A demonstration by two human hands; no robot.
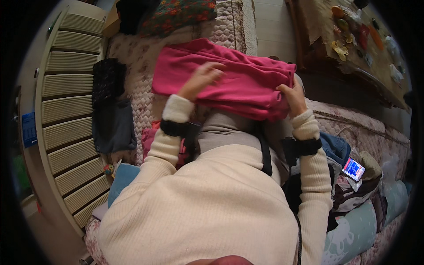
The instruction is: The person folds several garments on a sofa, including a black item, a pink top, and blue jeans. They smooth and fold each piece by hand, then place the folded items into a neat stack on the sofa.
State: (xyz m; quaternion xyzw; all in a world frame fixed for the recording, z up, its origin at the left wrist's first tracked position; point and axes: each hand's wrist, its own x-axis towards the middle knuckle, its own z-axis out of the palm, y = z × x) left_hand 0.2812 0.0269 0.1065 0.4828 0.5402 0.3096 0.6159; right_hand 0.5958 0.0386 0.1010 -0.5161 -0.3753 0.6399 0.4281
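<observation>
A pink cloth garment (228, 71), folded into a long strip, lies across my knees and the quilted bed cover. My right hand (294, 94) grips its right end, thumb on top and fingers behind the folded edge. Over the garment's left half is my left hand (205, 79), blurred, with its fingers apart and nothing held. Whether it touches the fabric I cannot tell. Grey trousers (228, 127) cover my legs beneath the garment. Both my forearms carry black straps over cream knitted sleeves.
Dark folded clothes (114, 126) lie by the slatted bed rail (71, 109) at left. A patterned cushion (185, 15) sits at the far end. To the right are a cluttered wooden table (318, 43), a lit phone (353, 169), heaped clothes and a light green pillow (354, 235).
</observation>
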